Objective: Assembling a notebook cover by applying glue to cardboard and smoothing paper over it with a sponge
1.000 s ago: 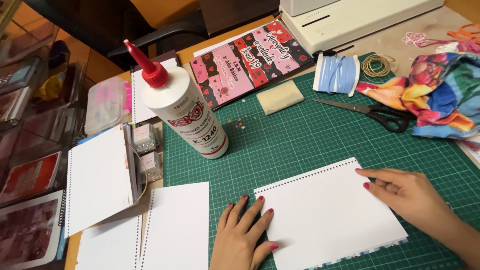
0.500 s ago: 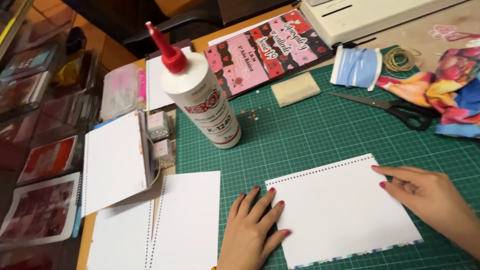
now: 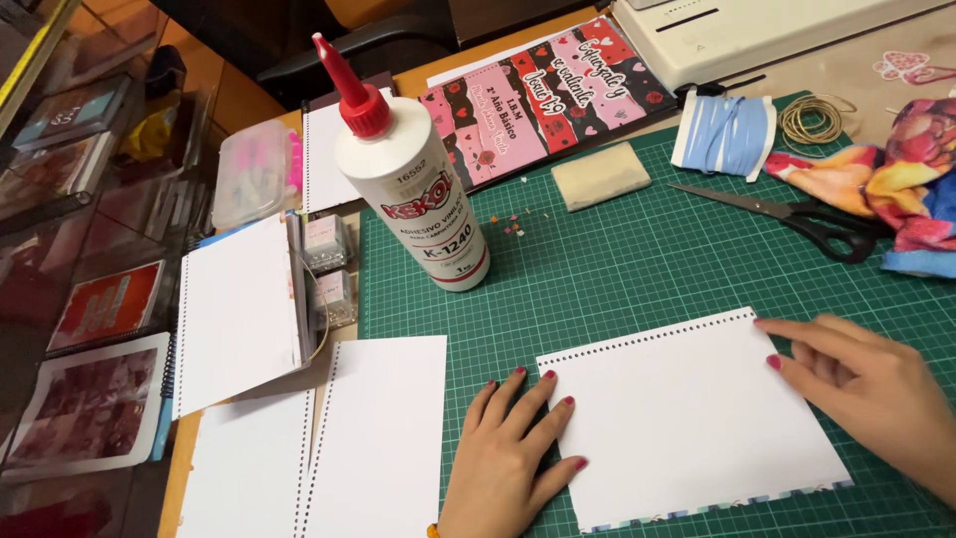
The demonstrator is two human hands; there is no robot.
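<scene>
- A white punched paper sheet point(image 3: 692, 413) lies flat on the green gridded cutting mat point(image 3: 637, 259) in the lower middle of the frame. Its long axis runs left to right, tilted slightly up toward the right; the row of small holes lines its upper edge, and a patterned strip shows along its lower edge.
- The left hand point(image 3: 513, 453) lies open, palm down, fingers spread, fingertips pressing the sheet's left edge.
- The right hand point(image 3: 866, 384) lies open and flat at the sheet's right edge, fingertips touching the upper right corner.
- Left of the mat, more white punched sheets point(image 3: 378, 438) lie flat, and a white spiral-bound pad point(image 3: 239, 314) rests above them.
- A tall white glue bottle with a red nozzle point(image 3: 413, 174) stands upright at the mat's upper left corner, well apart from the sheet.
- Black-handled scissors point(image 3: 797, 214) lie at upper right, blades pointing left, near a colourful fabric piece point(image 3: 896, 169).
- A beige sponge block point(image 3: 600, 174), blue ribbon on a card point(image 3: 725, 134) and a coil of cord point(image 3: 817, 118) sit along the mat's top edge.
- A clear plastic box point(image 3: 254, 174) at upper left holds pink items, too blurred to identify.
</scene>
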